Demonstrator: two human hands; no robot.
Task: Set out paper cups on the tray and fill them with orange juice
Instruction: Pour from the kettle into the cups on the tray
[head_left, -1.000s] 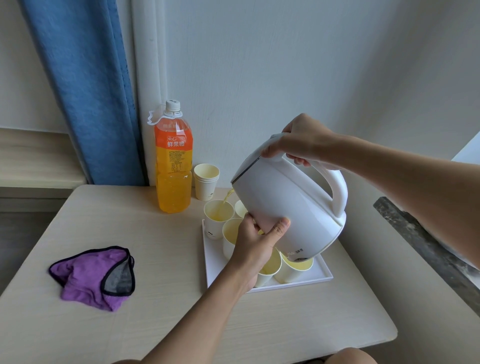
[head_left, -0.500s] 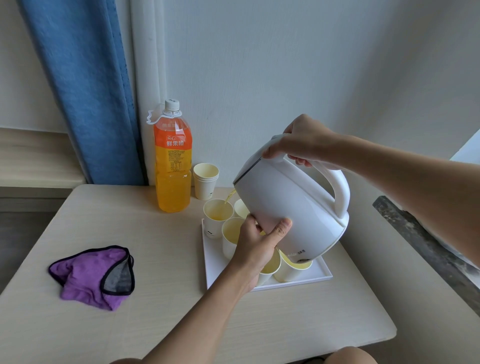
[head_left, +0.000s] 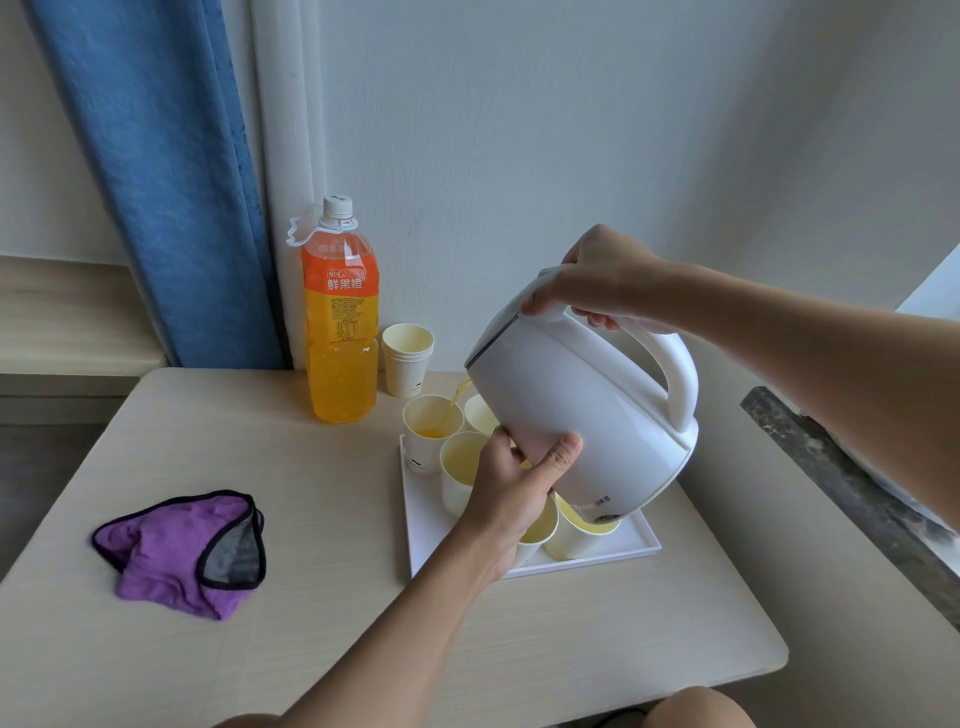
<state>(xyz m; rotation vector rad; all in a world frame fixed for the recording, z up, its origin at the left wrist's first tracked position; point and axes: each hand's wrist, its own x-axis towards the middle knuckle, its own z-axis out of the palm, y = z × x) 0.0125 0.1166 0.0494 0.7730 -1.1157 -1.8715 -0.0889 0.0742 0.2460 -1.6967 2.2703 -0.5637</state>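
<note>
A white kettle (head_left: 582, 410) is tilted to the left over the white tray (head_left: 636, 551). My right hand (head_left: 597, 275) grips the top of its handle. My left hand (head_left: 511, 491) holds the kettle's lower body from below, thumb on its side. A thin stream of orange juice runs from the spout into the far-left paper cup (head_left: 431, 434). Several more paper cups stand on the tray: one (head_left: 460, 470) in front of it, one (head_left: 478, 413) behind the spout, and two (head_left: 582, 532) under the kettle holding yellow liquid.
A large orange juice bottle (head_left: 340, 322) with its cap on stands at the back of the table. A stack of spare paper cups (head_left: 408, 361) is beside it. A purple cloth (head_left: 184, 551) lies at the left. A blue curtain (head_left: 156, 171) hangs behind.
The kettle has stayed tilted and the pour into the far-left cup has continued. Both hands keep their hold.
</note>
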